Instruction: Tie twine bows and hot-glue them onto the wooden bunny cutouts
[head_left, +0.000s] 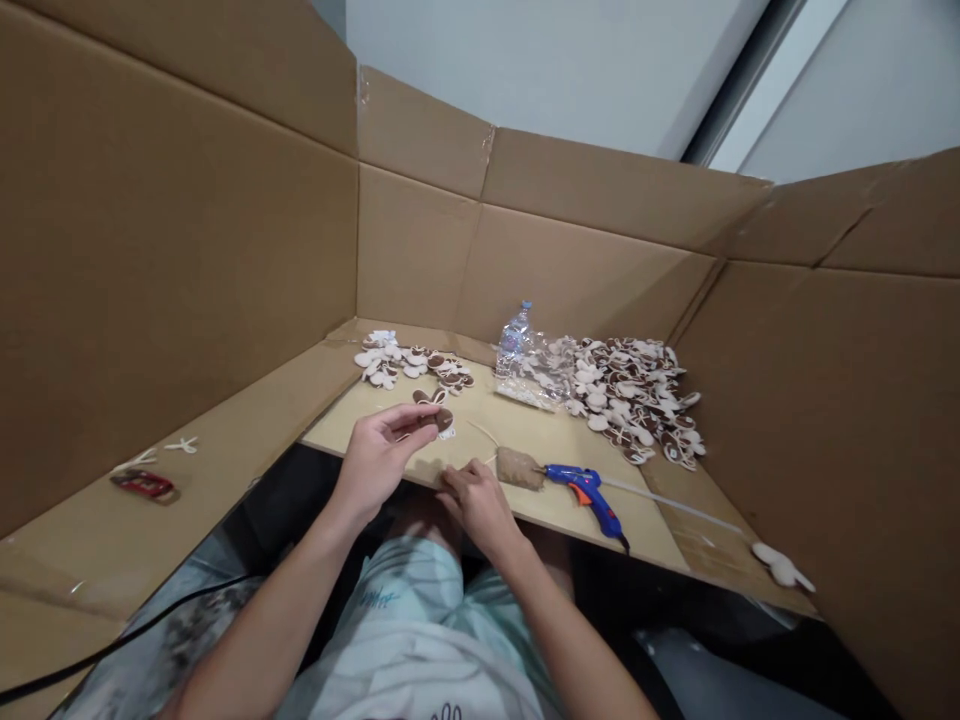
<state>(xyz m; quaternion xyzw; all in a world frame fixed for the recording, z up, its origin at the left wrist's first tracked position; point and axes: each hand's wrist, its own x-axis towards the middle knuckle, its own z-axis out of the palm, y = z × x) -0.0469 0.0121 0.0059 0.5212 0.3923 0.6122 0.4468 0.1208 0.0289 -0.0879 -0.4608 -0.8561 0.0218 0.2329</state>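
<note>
My left hand [381, 452] pinches a brown bunny-shaped felt piece [444, 420] with a pale loop of cord on it, held just above the board [349, 425]. Fingers and thumb cover part of the piece. My right hand [476, 500] is closed at the board's front edge, its fingertips bunched; what they hold, if anything, is hidden. A thin pale strand [484, 432] lies just beyond it. To the right, a blue glue gun [589, 482] with an orange trigger rests on the board, its nozzle against a brown block [517, 466].
A large heap of white and brown pieces [630, 390] fills the back right, beside a clear plastic bag [532, 385] and bottle [516, 330]. A smaller pile [382, 358] sits back left. Cardboard walls [585, 220] surround the board. A red cutter [146, 485] lies far left.
</note>
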